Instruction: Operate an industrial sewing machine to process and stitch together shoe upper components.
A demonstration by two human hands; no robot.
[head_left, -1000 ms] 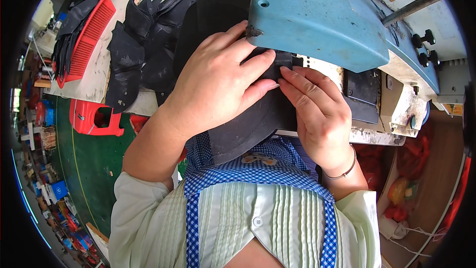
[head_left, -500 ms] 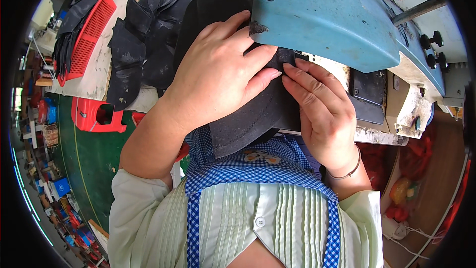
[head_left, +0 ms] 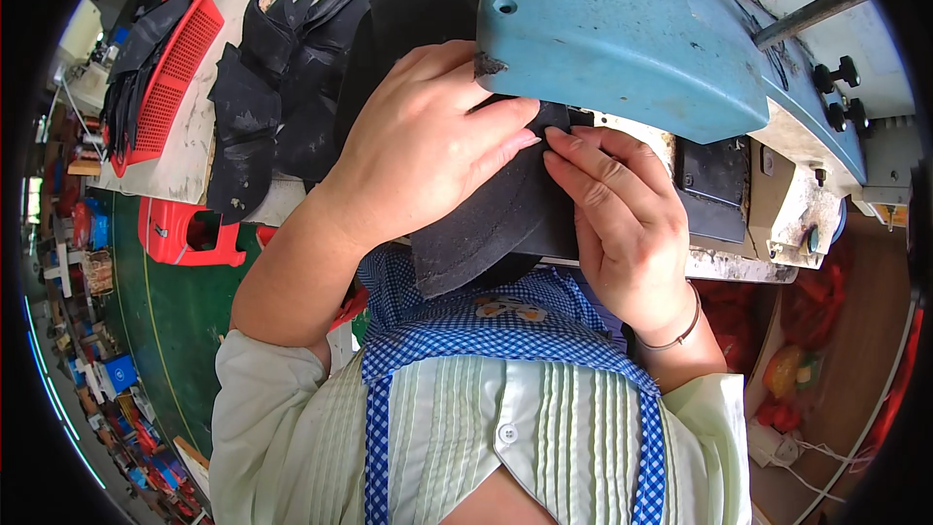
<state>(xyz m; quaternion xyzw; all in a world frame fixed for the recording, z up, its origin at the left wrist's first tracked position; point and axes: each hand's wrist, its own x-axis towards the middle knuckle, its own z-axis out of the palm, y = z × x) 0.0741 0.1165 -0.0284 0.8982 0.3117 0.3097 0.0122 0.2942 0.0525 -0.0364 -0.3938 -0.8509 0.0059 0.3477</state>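
A curved, flat black piece of leather-like material [head_left: 476, 233] hangs over the near edge of the bench, under the head of a blue machine [head_left: 612, 39]. My left hand [head_left: 428, 136] lies over it, thumb and forefinger drawn together on the material, the other fingertips partly hidden by the machine. My right hand [head_left: 622, 204] pinches the piece's edge just below the blue casing, its thumb mostly hidden. Both hands' fingertips are close together there. The machine's working part is hidden beneath the casing.
Overlapping black cut pieces [head_left: 253, 107] lie on the bench at the left. Beyond them, a red basket [head_left: 180, 73] holds more black pieces. A red stool [head_left: 190, 233] stands on the green floor. Black knobs [head_left: 841, 97] project from the machine's right side.
The view has shifted a little, moving the machine slightly left in the picture. My left hand's fingers have drawn down a little from the casing; both hands stay on the black piece.
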